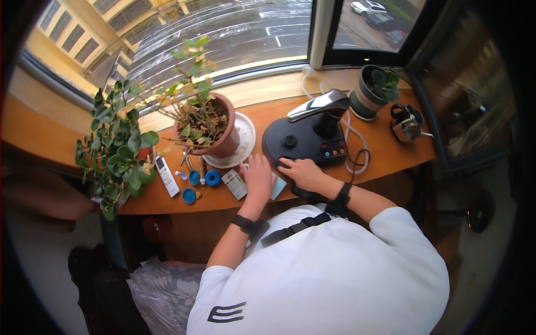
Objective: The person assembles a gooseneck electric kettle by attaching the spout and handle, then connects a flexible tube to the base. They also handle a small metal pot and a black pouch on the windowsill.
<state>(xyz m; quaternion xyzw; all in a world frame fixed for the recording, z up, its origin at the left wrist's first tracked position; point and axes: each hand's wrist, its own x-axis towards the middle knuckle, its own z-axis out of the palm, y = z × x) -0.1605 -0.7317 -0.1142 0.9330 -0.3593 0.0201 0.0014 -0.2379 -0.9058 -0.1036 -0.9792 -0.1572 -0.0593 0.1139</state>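
My left hand (pixel 258 177) lies over the wooden table with its fingers stretched out, just right of a white saucer (pixel 245 146). Beside it are a flat printed packet (pixel 234 185) and a light blue packet (pixel 277 187), partly covered by the hand. My right hand (pixel 306 174) reaches to the front left edge of the black base (pixel 276 139) of an electric kettle stand, its fingertips touching or very close to it. Its fingers look apart, with nothing visible between them. Below that hand a dark object (pixel 303 192) shows, too unclear to name.
Left of my hands are a potted plant (pixel 220 134), a white remote control (pixel 167 177), a blue tape roll (pixel 212 178), blue round lids (pixel 188 196) and a leafy plant (pixel 120 151). A green pot (pixel 365 97), metal teapot (pixel 406 125) and white hose (pixel 353 134) stand right, by the window.
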